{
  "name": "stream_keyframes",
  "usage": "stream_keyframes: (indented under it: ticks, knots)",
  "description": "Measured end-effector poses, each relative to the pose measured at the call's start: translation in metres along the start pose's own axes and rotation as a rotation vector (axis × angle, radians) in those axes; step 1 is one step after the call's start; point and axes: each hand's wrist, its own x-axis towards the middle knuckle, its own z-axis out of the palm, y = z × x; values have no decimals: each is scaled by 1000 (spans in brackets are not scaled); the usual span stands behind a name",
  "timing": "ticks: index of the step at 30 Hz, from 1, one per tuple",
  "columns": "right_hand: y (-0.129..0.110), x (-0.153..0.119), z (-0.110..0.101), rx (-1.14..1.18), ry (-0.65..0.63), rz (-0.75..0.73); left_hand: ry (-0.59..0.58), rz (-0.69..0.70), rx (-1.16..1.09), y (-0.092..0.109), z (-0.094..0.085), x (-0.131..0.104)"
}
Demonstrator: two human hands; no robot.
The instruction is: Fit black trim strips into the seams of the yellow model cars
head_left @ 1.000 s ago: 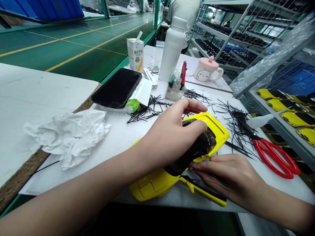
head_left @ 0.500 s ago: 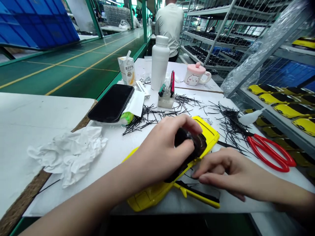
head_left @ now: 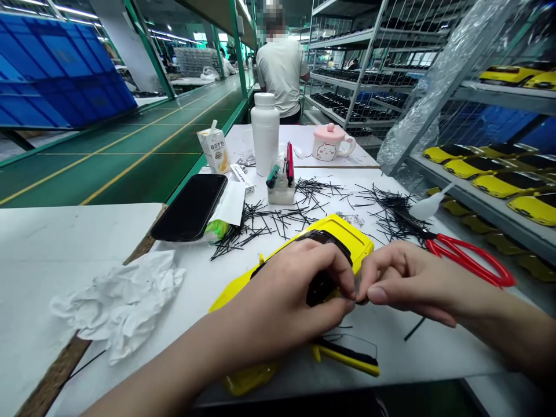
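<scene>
While left hand (head_left: pixel 291 295) pinches closed over yellow car (head_left: pixel 343 233), right hand (head_left: pixel 406 278) grips dark sliver (head_left: pixel 362 301).

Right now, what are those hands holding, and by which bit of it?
The left hand and right hand seem to pinch a tiny dark piece; which part of it they grip can't be told.

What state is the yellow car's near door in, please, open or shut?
Open: the door angles out from the yellow car, white tabletop showing between them. The left hand hides where they join.
</scene>
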Motion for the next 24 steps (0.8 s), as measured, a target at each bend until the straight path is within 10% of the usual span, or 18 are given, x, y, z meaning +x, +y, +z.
stream_keyframes:
  ticks: [7,13,17,24]
  knots:
    - [4,3,0,-136,-1,-92,7,-17,-4,-2,5,-2]
    - [-18,-48,-32,-1098,919,-532,75,-20,-27,-5,8,0]
    - [17,-81,-81,-1299,878,64,100,-50,-13,-7,10,-2]
    - [78,-83,-114,-1289,899,150,123,-47,22,-9,14,-3]
